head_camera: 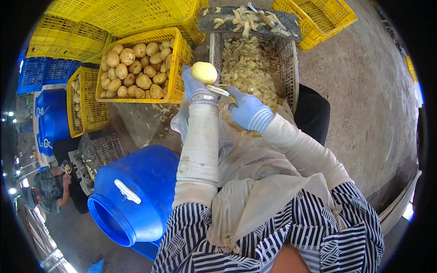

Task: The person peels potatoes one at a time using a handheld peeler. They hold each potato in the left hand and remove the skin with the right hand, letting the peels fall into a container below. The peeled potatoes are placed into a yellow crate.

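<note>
My left hand, in a blue knit glove, holds a peeled pale-yellow potato above the near end of a crate of peelings. Gripped in my right hand, also gloved, is a peeler with a pale head, just below the potato. Beneath and beyond both hands, the grey plastic crate holds a heap of peelings. Across its far end lies a dark board with peel strips and a knife with a brown handle. Unpeeled brown potatoes fill a yellow crate at the left.
Stacked yellow crates rise behind the potatoes. A big blue plastic barrel lies near my left arm, its mouth open. Another yellow crate stands at the far right. At the far left a co-worker sits by another crate, holding something small.
</note>
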Tool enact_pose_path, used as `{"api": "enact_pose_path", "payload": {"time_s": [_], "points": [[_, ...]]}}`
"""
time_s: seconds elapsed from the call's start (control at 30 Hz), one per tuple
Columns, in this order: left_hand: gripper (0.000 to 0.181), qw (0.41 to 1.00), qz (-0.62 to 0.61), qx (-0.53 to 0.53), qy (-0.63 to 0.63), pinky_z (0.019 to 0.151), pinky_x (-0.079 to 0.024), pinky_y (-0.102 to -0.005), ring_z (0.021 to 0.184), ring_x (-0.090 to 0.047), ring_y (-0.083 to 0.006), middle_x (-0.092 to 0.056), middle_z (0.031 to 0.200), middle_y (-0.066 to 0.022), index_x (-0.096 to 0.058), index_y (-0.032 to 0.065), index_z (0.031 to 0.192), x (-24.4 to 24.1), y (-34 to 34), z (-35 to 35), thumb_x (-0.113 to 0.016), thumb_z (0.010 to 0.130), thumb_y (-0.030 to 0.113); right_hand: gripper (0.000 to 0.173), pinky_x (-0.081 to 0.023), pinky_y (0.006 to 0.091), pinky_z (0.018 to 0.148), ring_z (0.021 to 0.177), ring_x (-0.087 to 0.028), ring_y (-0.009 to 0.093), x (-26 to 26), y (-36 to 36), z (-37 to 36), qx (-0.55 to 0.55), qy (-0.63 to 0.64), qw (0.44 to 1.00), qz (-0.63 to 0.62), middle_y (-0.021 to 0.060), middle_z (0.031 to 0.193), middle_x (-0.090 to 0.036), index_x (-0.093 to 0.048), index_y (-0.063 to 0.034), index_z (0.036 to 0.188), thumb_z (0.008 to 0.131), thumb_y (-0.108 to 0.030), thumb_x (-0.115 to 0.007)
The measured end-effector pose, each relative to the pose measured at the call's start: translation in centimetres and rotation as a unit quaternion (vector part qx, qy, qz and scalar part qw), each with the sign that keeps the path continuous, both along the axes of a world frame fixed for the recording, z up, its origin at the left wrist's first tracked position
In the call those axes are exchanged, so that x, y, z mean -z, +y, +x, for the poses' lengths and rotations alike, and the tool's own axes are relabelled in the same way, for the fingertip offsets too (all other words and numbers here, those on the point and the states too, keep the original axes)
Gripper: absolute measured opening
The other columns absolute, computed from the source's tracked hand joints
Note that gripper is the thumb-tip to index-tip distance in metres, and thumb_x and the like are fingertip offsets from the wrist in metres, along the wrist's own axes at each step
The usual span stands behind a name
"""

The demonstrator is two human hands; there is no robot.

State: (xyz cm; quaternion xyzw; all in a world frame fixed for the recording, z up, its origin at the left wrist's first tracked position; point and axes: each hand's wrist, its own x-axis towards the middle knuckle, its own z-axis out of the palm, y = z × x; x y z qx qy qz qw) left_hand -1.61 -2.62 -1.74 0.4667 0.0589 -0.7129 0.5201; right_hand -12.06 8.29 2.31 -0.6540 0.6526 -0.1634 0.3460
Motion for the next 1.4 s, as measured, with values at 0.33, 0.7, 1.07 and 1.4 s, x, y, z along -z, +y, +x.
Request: {"api": "enact_pose_path", "payload": {"time_s": [0.33, 0.7, 1.07, 1.4], "points": [[0.036, 0.978, -0.155, 0.133, -0.037, 0.064, -0.047, -0.0414, 0.076, -0.055, -0.0231, -0.057, 0.086, -0.0078, -0.050, 0.0102, 0.096, -0.6, 1.1, 1.0, -0.053, 0.078, 0.041, 0.044, -0.049, 0.0374, 0.063, 0.071, -0.060, 0.028, -4.2, -4.5, -2.4, 0.025, -0.013, 0.996, 0.090, 0.0214, 0.088, -0.058, -0.041, -0.0134, 0.122, 0.079, -0.012, -0.044], [0.031, 0.943, -0.241, 0.142, -0.181, 0.061, -0.048, -0.0307, 0.070, -0.056, -0.0205, -0.057, 0.082, -0.0101, -0.055, 0.0015, 0.094, -1.2, 0.5, 1.8, -0.060, 0.075, 0.025, 0.042, -0.050, 0.0389, 0.056, 0.061, -0.059, 0.031, -6.9, -5.3, -2.7, 0.043, -0.076, 0.982, 0.168, 0.0225, 0.083, -0.058, -0.040, -0.0086, 0.121, 0.079, -0.012, -0.041], [0.028, 0.952, -0.202, 0.216, -0.074, 0.057, -0.051, -0.0331, 0.070, -0.057, -0.0229, -0.057, 0.083, -0.0127, -0.054, 0.0021, 0.094, -3.4, 0.8, 2.6, -0.054, 0.078, 0.025, 0.045, -0.048, 0.0317, 0.042, 0.050, -0.057, 0.023, -6.3, -5.2, -3.5, 0.031, -0.035, 0.996, 0.082, 0.0187, 0.071, -0.059, -0.039, -0.0091, 0.123, 0.078, -0.011, -0.042], [0.027, 0.931, -0.227, 0.199, -0.206, 0.063, -0.048, -0.0280, 0.071, -0.057, -0.0194, -0.059, 0.084, -0.0115, -0.058, -0.0022, 0.094, -3.0, 0.4, 3.1, -0.055, 0.077, 0.018, 0.042, -0.047, 0.0405, 0.070, 0.078, -0.059, 0.033, -7.8, -3.5, -2.6, 0.066, -0.074, 0.986, 0.137, 0.0224, 0.084, -0.059, -0.044, -0.0075, 0.115, 0.074, -0.010, -0.047]]}}
